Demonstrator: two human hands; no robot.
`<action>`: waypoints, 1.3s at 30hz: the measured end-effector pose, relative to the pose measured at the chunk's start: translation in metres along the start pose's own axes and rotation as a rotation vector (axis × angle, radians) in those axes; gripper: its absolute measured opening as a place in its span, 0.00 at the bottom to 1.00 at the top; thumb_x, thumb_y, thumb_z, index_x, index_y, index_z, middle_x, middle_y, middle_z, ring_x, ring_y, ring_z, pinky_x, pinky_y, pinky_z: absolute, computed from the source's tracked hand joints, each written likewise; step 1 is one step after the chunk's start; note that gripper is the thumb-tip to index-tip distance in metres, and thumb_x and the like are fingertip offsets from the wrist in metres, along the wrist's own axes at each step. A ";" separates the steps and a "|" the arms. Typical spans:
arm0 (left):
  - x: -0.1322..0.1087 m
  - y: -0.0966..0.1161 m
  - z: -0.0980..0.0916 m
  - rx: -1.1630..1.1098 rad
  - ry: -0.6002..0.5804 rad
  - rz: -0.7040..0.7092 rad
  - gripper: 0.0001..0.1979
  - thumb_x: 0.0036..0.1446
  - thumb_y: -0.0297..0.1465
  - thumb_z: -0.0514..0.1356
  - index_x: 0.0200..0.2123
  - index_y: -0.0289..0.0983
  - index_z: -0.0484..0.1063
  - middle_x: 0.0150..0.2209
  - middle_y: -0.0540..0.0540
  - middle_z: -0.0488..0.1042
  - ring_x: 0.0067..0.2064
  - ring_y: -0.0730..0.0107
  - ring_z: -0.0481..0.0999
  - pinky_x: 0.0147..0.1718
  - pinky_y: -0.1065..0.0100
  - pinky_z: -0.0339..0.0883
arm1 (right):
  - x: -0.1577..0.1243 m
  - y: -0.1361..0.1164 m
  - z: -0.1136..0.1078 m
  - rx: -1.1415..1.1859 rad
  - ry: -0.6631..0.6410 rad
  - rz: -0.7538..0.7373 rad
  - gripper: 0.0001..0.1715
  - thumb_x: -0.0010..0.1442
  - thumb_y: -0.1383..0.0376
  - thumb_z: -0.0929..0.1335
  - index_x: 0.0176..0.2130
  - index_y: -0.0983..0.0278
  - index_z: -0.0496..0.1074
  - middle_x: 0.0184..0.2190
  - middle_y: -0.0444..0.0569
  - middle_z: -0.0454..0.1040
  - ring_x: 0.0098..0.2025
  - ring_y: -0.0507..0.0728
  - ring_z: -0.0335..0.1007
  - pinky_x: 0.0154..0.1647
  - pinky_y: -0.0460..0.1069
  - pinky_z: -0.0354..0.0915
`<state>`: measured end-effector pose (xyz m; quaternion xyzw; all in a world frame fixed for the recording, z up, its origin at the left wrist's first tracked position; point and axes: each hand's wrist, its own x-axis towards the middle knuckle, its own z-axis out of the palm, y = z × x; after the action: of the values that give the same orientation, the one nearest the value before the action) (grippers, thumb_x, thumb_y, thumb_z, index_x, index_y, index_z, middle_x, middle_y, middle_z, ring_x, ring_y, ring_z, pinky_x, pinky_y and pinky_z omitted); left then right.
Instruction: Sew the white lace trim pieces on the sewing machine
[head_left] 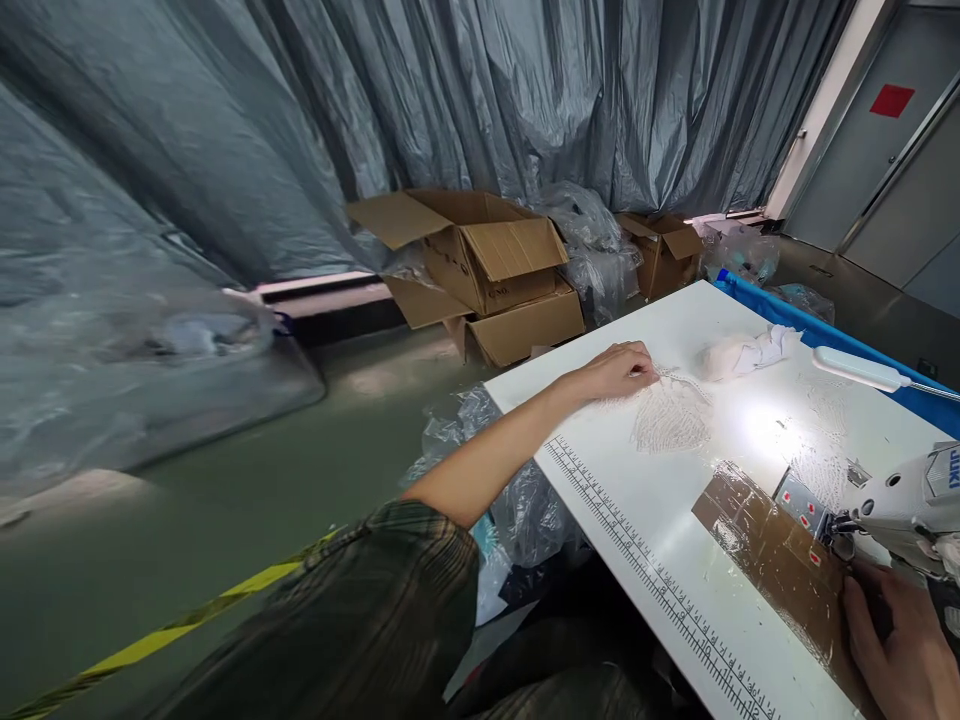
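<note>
My left hand (619, 370) reaches across the white table (600, 470), its fingers pinched at the edge of a thin white lacy fabric piece (673, 418). That piece lies fanned out on the tabletop. My right hand (900, 635) rests beside the needle area of a white sewing machine (911, 500), thumb and fingers apart, on the near end of a brown taped sheet (772, 550). No fabric shows in it. Another lacy white piece (821, 455) lies behind the presser foot, under the bright lamp spot. A crumpled white cloth bundle (750, 352) sits farther back.
A printed ruler (652, 570) runs along the table's near edge. A white-handled tool (859, 368) lies near the blue edging (885, 360). Open cardboard boxes (517, 250) and clear plastic bags (600, 250) stand on the floor before a silver curtain (525, 90).
</note>
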<state>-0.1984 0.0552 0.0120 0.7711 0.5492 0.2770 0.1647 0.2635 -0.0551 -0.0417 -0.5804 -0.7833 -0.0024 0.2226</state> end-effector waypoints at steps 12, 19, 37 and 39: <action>-0.004 0.041 0.031 -0.047 0.033 0.113 0.17 0.54 0.46 0.63 0.31 0.38 0.69 0.35 0.48 0.70 0.34 0.68 0.70 0.34 0.66 0.64 | 0.002 -0.026 -0.001 -0.040 0.103 0.000 0.26 0.63 0.49 0.58 0.41 0.61 0.75 0.42 0.59 0.76 0.39 0.68 0.75 0.33 0.62 0.72; -0.001 0.038 0.028 -0.216 0.048 0.053 0.15 0.59 0.42 0.57 0.27 0.37 0.69 0.34 0.47 0.71 0.31 0.71 0.68 0.33 0.66 0.63 | 0.004 -0.031 -0.001 0.028 0.125 -0.091 0.26 0.65 0.51 0.57 0.41 0.63 0.76 0.39 0.61 0.77 0.38 0.68 0.75 0.38 0.64 0.72; -0.068 0.188 0.094 -1.575 -0.413 -0.464 0.33 0.40 0.52 0.74 0.40 0.33 0.73 0.34 0.47 0.75 0.38 0.68 0.76 0.42 0.66 0.68 | -0.009 -0.096 -0.024 1.000 -0.618 0.026 0.19 0.57 0.49 0.71 0.32 0.63 0.79 0.34 0.52 0.78 0.39 0.60 0.74 0.42 0.52 0.72; -0.066 0.185 0.096 -1.441 -0.419 -0.513 0.36 0.36 0.43 0.78 0.46 0.34 0.71 0.32 0.50 0.74 0.36 0.70 0.75 0.42 0.66 0.68 | -0.009 -0.100 -0.029 1.075 -0.690 0.084 0.21 0.54 0.47 0.73 0.33 0.63 0.78 0.32 0.51 0.77 0.37 0.59 0.73 0.39 0.51 0.71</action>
<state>-0.0159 -0.0650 0.0234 0.3600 0.3529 0.3666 0.7820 0.1845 -0.1036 0.0068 -0.3854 -0.6784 0.5865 0.2174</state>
